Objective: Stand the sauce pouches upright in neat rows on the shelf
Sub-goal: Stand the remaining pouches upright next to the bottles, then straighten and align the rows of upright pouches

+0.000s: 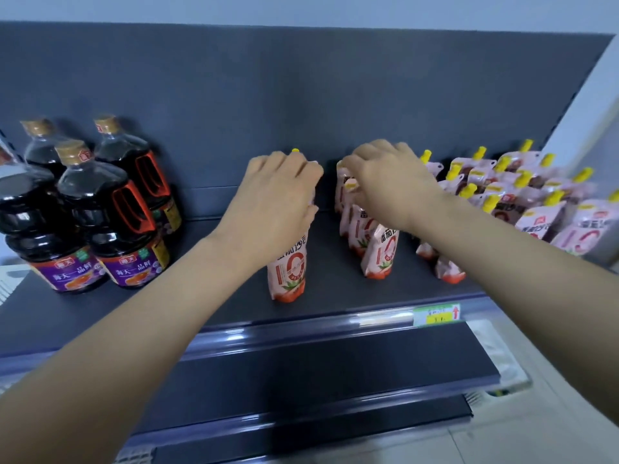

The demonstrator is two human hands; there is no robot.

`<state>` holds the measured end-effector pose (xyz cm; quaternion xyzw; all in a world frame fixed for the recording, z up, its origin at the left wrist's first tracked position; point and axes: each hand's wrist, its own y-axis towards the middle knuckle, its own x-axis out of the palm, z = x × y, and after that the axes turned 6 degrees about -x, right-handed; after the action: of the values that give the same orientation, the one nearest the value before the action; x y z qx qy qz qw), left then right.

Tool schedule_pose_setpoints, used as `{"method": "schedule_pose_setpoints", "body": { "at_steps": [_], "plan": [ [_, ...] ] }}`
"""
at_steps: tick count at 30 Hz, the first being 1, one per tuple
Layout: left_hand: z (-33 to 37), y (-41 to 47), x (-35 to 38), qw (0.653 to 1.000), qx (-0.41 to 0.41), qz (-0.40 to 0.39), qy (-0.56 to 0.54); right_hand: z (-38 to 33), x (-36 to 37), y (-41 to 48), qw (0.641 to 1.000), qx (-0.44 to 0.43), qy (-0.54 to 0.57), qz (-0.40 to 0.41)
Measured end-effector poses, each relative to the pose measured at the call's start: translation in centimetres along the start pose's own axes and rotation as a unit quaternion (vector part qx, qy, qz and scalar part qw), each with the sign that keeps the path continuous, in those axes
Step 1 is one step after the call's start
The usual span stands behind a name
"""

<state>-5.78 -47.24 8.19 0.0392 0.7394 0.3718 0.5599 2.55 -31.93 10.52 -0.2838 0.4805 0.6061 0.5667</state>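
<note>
left hand (279,195): wrapped round the top of a single pouch (288,269), fingers curled over it so only the yellow tip of the spout pokes out above
single pouch: standing upright on the shelf (335,293) near the front, off on its own to the left of the others
right hand (390,184): fingers curled down over the tops of the middle row of pouches (380,252), thumb at a yellow cap (351,186); pretty sure it's gripping one, can't tell which
middle row of pouches: upright, lined up front to back
right-hand bunch of pouches (522,195): packed close, several leaning, yellow caps pointing all over
soy sauce bottles (100,209): dark, clustered at the left end of the shelf
price tag (437,315): green and yellow, on the front rail
lower shelf (301,373): dark, below
</note>
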Motion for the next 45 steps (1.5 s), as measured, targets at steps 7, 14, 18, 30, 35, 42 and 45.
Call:
{"method": "schedule_pose_setpoints", "body": {
  "at_steps": [7, 14, 18, 30, 35, 42, 45],
  "plan": [
    [6.0, 3.1, -0.8, 0.993, 0.066, 0.029, 0.093, 4.9, -1.0, -4.4, 0.999, -0.004, -0.038, 0.033],
    [18.9, 9.0, 1.0, 0.989, 0.11, 0.083, 0.063, 16.5, 0.7, -12.5, 0.997, 0.039, -0.052, 0.028],
    [26.4, 12.4, 3.2, 0.987, 0.125, 0.097, 0.033, 24.1, 2.5, -17.0, 0.994, 0.08, -0.07, -0.001],
    [36.9, 19.4, 9.4, 0.986, 0.154, 0.061, -0.029, 36.5, 7.8, -21.5, 0.985, 0.151, -0.058, -0.055],
    [37.0, 22.6, 11.8, 0.99, 0.126, 0.047, -0.034, 39.4, 9.4, -19.5, 0.985, 0.147, -0.074, -0.05],
    [38.1, 26.6, 14.8, 0.994, 0.107, 0.004, -0.027, 43.6, 12.7, -16.2, 0.99, 0.123, -0.048, -0.052],
    [38.5, 28.0, 16.3, 0.996, 0.093, -0.002, -0.019, 45.8, 14.6, -14.4, 0.994, 0.096, -0.025, -0.053]
  ]
}}
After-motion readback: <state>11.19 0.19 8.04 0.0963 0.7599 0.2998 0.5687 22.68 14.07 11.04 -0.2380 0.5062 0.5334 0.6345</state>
